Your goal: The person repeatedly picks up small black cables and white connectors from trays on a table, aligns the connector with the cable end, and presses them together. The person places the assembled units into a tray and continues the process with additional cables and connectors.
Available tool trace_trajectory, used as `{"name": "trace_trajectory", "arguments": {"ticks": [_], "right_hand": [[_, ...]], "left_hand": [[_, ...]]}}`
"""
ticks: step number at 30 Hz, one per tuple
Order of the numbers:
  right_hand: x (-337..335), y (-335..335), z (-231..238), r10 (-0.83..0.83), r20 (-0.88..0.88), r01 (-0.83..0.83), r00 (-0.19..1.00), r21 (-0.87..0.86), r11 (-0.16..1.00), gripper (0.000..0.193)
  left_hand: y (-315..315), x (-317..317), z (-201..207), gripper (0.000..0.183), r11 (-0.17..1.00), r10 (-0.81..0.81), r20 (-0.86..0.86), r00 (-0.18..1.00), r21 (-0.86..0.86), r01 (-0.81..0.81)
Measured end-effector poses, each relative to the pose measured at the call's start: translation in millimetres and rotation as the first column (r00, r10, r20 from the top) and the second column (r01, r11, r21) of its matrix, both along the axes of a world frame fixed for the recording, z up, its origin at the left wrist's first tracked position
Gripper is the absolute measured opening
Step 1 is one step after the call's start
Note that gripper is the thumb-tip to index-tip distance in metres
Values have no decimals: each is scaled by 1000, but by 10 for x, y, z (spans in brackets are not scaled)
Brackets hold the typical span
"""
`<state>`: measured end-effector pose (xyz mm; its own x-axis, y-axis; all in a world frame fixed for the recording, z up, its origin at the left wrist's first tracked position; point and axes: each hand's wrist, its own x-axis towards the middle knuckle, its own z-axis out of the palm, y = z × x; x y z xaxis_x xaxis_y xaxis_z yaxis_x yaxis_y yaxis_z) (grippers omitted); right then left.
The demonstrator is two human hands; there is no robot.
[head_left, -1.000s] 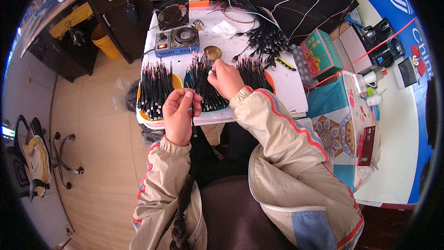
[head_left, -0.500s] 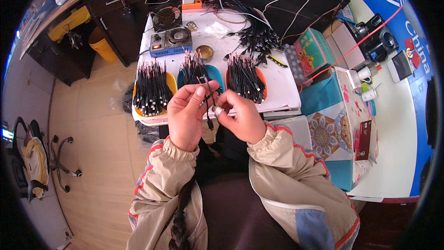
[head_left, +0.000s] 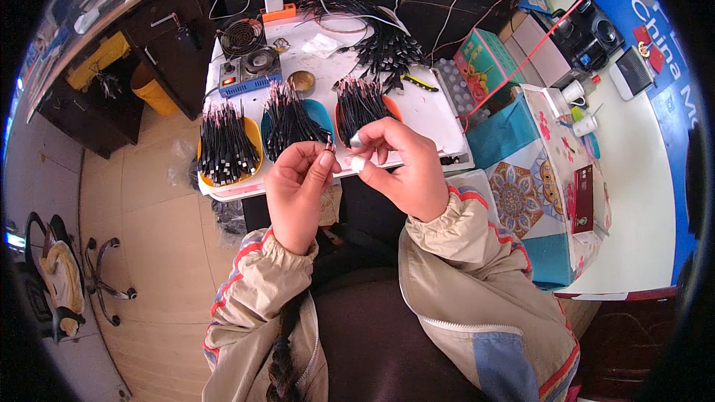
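Observation:
My left hand is closed in a pinch on a thin black cable, whose reddish wire end shows above the thumb; most of it is hidden. Close beside it, my right hand has its thumb and forefinger apart, with white wrapping on both tips. Nothing shows clearly between them. Beyond the hands, black cables with bared reddish ends fill a yellow tray, a teal tray and an orange tray. The cables in the yellow tray show metal plugs toward me.
On the white table stand a blue box with a round top, a small fan and a round tin. Yellow-black cutters lie by a heap of cables. A green carton stands at right.
The view has shifted, so the table sits further left. My right fingers have parted from the cable and moved slightly right. My left hand keeps its pinch.

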<state>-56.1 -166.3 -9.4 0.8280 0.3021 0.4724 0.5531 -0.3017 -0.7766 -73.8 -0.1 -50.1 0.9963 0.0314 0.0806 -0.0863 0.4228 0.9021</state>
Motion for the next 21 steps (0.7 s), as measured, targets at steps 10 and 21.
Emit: {"name": "trace_trajectory", "arguments": {"ticks": [10, 21], "right_hand": [[101, -15, -135, 427, -503, -107, 751, 546, 831, 14], [151, -75, -173, 525, -505, -164, 685, 595, 787, 16]], "left_hand": [[-9, -70, 31, 9, 962, -221, -37, 974, -174, 212], [63, 19, -72, 13, 784, -526, -44, 849, -413, 464]]}}
